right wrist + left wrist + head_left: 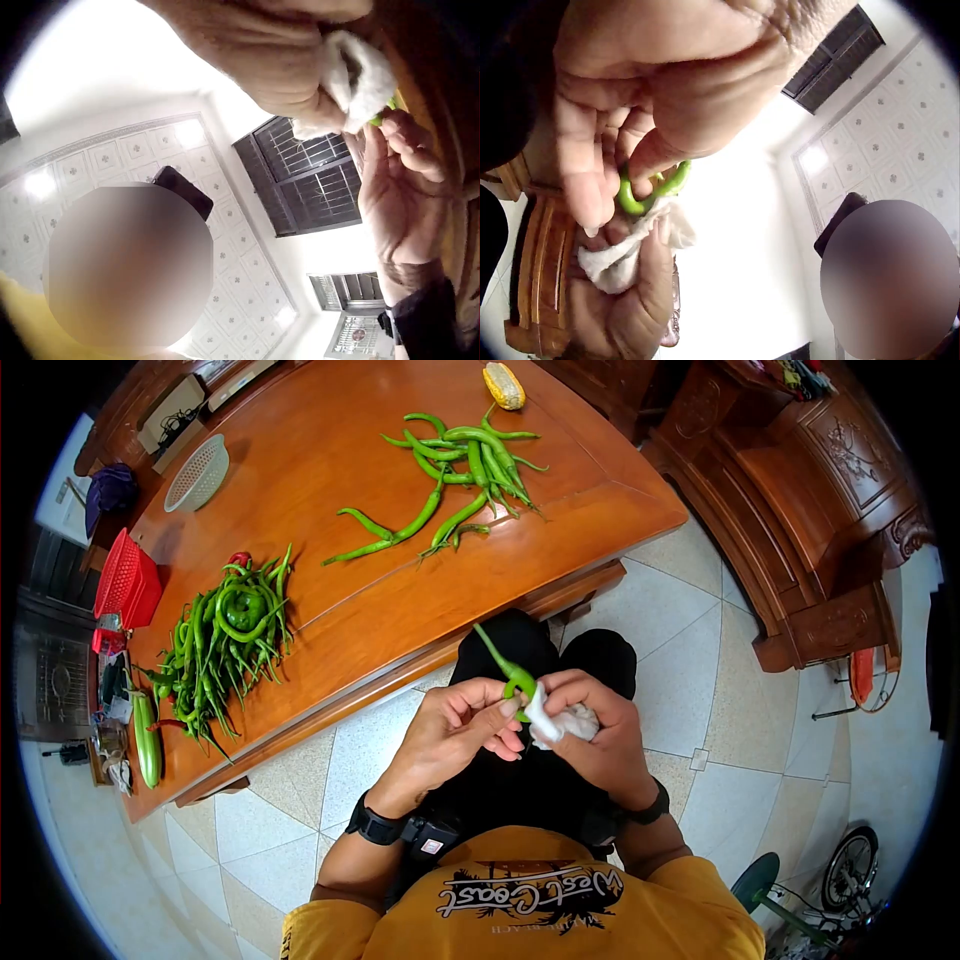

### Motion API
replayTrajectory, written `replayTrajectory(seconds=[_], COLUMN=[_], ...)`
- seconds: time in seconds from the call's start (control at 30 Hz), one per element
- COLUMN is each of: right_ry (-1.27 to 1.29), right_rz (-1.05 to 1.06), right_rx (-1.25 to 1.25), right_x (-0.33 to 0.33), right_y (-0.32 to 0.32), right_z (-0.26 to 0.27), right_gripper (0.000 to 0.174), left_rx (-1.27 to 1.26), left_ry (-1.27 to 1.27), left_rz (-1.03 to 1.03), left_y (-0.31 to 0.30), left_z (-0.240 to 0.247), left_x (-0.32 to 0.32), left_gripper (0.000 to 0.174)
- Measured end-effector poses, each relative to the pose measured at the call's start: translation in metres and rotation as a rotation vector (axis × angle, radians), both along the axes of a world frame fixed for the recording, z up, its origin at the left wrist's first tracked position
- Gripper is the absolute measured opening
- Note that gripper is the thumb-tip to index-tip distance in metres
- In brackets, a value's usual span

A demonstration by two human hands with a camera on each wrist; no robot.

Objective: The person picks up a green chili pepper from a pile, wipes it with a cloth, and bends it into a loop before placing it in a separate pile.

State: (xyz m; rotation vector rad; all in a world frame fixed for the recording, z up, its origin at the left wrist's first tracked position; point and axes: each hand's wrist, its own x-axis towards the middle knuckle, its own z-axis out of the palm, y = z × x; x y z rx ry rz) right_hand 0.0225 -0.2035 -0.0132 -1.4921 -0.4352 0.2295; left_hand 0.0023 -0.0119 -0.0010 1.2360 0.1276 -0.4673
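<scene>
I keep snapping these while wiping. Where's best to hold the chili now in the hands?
Pinch the chili at its thick curled end, coming from the left, as the left hand does now. The thin tail pokes up free and would likely bend; the cloth in the right hand covers the other side.

— What has the left hand (667,82) got?
— A green chilli (660,189), curled into a hook, pinched between thumb and fingers.
— And under it?
— A white cloth (619,259), touching the chilli and bunched in the right hand (634,315).
— Behind them?
— Brown carved wood (536,277) on the left, with a tiled ceiling (900,142) and a dark grille (832,56) on the right.
</scene>
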Motion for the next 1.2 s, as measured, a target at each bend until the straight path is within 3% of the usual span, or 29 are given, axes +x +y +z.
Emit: replayTrajectory(seconds=[0.13,0.23,0.33,0.53,0.8,1.2], right_ry=[-0.253,-0.352,-0.367,-0.367,-0.389,-0.363], right_rz=[-0.053,-0.113,-0.107,-0.031,-0.125,-0.168], right_rx=[-0.089,-0.157,-0.180,-0.181,-0.265,-0.180], right_x=[0.0026,0.0028,0.0021,0.0009,0.0092,0.0081], right_y=[0.0027,0.0044,0.0064,0.0082,0.0005,0.0055], right_z=[-0.0009,0.0018,0.0011,-0.0007,-0.0005,-0.0013], right_gripper=[0.026,0.029,0.030,0.030,0.029,0.020], left_rx=[0.090,0.125,-0.004,-0.007,-0.199,-0.057], left_ry=[-0.081,-0.216,-0.193,-0.170,-0.085,-0.122], left_rz=[-0.016,0.121,0.110,0.161,0.228,0.162], left_y=[-0.0007,-0.0030,0.0023,0.0008,0.0065,-0.0004], left_z=[-0.0029,0.0003,0.0022,0.0003,0.0015,0.0038], left_x=[0.0012,0.0021,0.0019,-0.0003,0.0018,0.0014], left_gripper=[0.022,0.024,0.026,0.019,0.023,0.027])
